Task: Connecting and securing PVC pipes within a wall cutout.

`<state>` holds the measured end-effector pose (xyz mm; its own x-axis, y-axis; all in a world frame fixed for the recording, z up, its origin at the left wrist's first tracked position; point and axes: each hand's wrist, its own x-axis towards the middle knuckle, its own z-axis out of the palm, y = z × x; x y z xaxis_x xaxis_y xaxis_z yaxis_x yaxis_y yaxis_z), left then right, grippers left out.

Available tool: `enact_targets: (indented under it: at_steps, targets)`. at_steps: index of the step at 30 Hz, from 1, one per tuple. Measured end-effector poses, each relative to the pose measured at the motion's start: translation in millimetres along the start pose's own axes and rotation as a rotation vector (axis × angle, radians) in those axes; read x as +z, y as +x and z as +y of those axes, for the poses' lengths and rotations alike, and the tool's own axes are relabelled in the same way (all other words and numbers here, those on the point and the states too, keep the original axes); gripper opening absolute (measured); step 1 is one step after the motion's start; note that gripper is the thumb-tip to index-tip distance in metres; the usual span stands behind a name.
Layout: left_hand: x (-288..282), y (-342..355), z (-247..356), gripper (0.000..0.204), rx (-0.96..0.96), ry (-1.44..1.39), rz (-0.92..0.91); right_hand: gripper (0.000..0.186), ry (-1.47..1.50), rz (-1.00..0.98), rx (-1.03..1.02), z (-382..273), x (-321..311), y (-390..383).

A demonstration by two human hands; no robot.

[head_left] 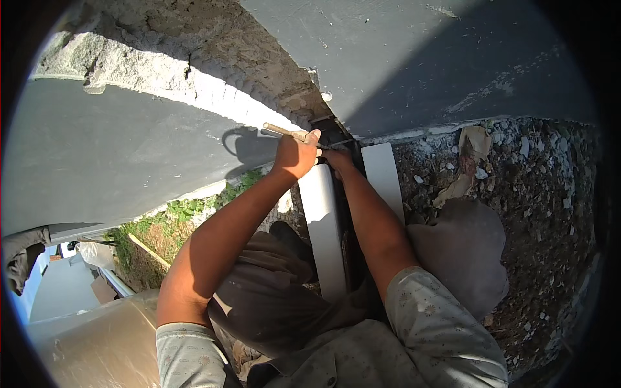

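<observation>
My left hand [296, 157] is closed around a thin tool with a tan, stick-like handle [277, 129]. The handle's end juts out to the upper left of the fist, and a narrow rod seems to run on to the right. Close beside it, my right hand [337, 159] reaches into the shaded gap between the walls; its fingers are mostly hidden there. Under my hands, a dark upright frame [349, 239] runs toward my body. A long white strip [319, 223] lies along its left side and a white panel [384, 173] stands to its right.
A smooth grey wall [142, 145] with a rough, broken plaster top [162, 74] spans the left. Another grey wall [466, 58] rises at upper right. Rubble-strewn soil [537, 213] covers the right side. Green weeds [184, 208] grow by the left wall; a brown sheet-covered object [97, 336] is lower left.
</observation>
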<state>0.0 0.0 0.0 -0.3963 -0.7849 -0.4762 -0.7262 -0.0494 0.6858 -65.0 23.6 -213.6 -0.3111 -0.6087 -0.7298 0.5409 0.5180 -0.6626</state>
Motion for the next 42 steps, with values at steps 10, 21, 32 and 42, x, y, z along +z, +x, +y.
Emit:
enact_targets:
  at_steps: [10, 21, 32, 42]
  targets:
    - [0.4, -3.1, -0.2, 0.041, -0.03, 0.026, 0.011, 0.051, -0.239, 0.15, -0.322, 17.9, 9.2, 21.7]
    - [11.3, -2.3, -1.2, 0.022, -0.009, -0.185, 0.154, 0.038, -0.865, 0.124, -0.505, 4.5, -20.8, -10.3]
    - [10.0, 2.9, -8.9, 0.022, 0.077, -0.074, 0.2, 0.012, -0.969, 0.244, -0.861, 32.4, -27.7, 27.5]
    - [1.9, -7.3, -0.5, 0.037, 0.073, 0.107, 0.142, 0.014, 0.02, -0.003, 0.09, -0.8, -19.1, -0.9]
